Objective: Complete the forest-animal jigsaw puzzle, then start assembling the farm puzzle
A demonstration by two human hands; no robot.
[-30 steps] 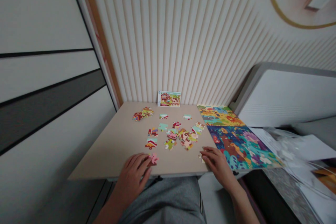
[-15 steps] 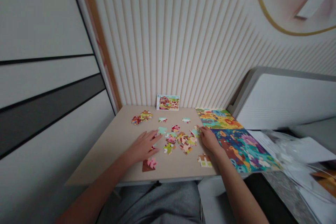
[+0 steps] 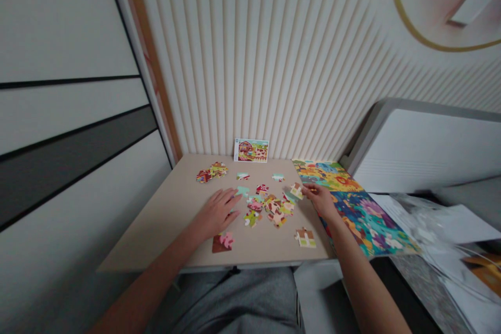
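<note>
My right hand [image 3: 320, 199] pinches a brown-and-white jigsaw piece [image 3: 296, 191] by its right edge, at the right side of the table. Fingers spread, my left hand [image 3: 216, 214] lies on the tabletop beside a pale blue jigsaw piece [image 3: 242, 191] and partly covers what is under it. Between the hands is a loose heap of jigsaw pieces [image 3: 276, 210] with cow and pig parts on them. A pink-and-brown piece [image 3: 223, 242] lies near the front edge, left of the middle. Closer to my right forearm rests a piece with a white fence [image 3: 305, 238].
A farm picture card [image 3: 251, 150] leans on the ribbed wall at the back. Another pile of pieces [image 3: 212, 172] sits at the back left. Two colourful finished puzzles [image 3: 368, 222] cover the right side. Beyond them lie papers and a clear plastic bag [image 3: 420, 219].
My right hand has moved slightly right and up, bringing the brown-and-white piece away from the heap. My left hand has shifted a little left and stays spread.
</note>
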